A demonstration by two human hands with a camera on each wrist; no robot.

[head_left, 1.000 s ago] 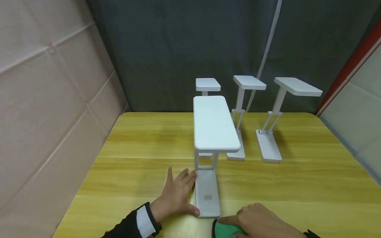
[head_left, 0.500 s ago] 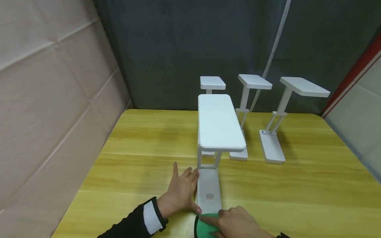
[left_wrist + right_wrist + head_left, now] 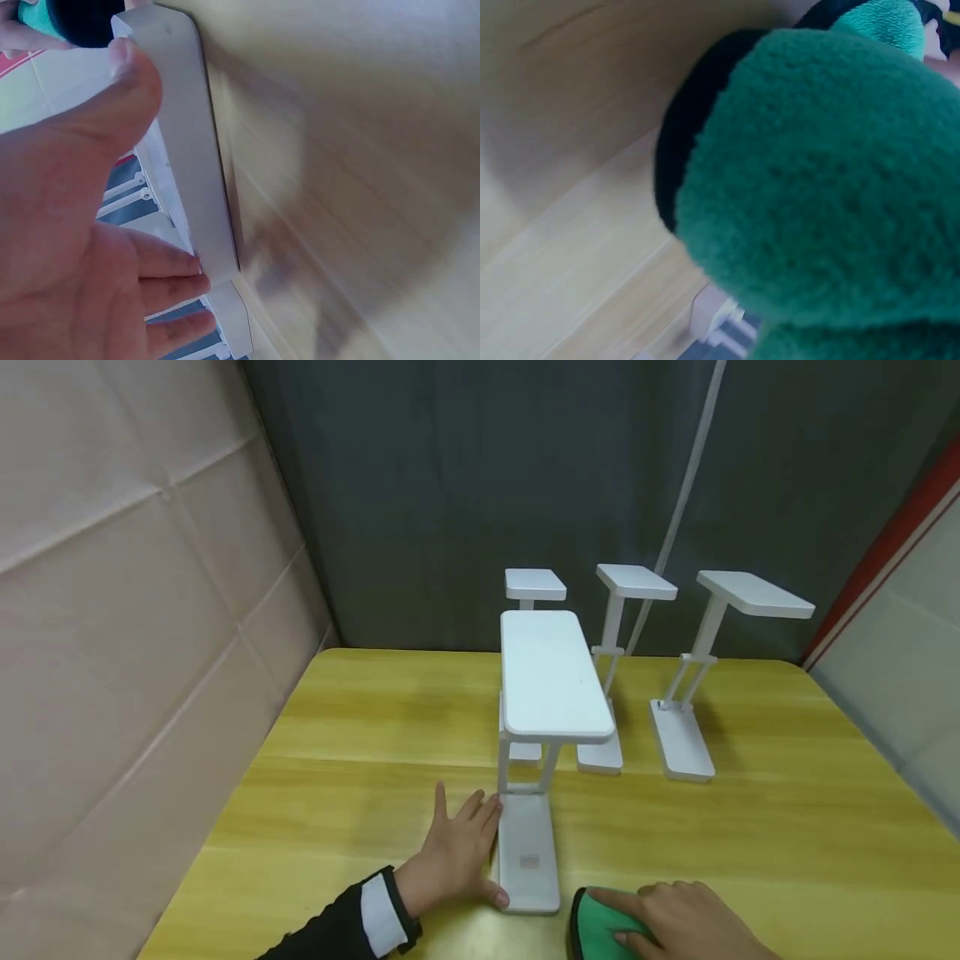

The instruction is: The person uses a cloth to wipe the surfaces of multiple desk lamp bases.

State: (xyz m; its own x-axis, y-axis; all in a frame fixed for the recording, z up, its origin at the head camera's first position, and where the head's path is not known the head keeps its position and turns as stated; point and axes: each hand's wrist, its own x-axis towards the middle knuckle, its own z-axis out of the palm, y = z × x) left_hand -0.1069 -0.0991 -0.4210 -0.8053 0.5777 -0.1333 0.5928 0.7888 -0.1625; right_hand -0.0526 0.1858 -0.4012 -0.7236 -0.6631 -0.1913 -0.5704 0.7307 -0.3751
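A white folding desk lamp (image 3: 528,856) stands nearest me, its flat rectangular head (image 3: 553,675) tilted above its base. My left hand (image 3: 453,856) rests along the left side of that base, fingers spread and straight. In the left wrist view, the thumb (image 3: 127,90) touches the base near one end and the fingertips (image 3: 196,285) meet it near the other. My right hand (image 3: 686,918) grips a fuzzy green cloth (image 3: 600,931) with a black edge, on the table to the right of the base. The cloth (image 3: 825,180) fills much of the right wrist view and hides most of that hand.
Several similar white lamps stand behind: one (image 3: 535,585) partly hidden by the near lamp, one (image 3: 636,583) in the middle, and one (image 3: 681,739) on the right. The wood-grain table (image 3: 337,735) ends at a dark curtain (image 3: 450,510). A pale wall covering (image 3: 150,693) borders the left.
My right hand moved left with the cloth over the front end of the lamp's base, then back right off it. My left hand keeps its place at the base. The view shifted slightly.
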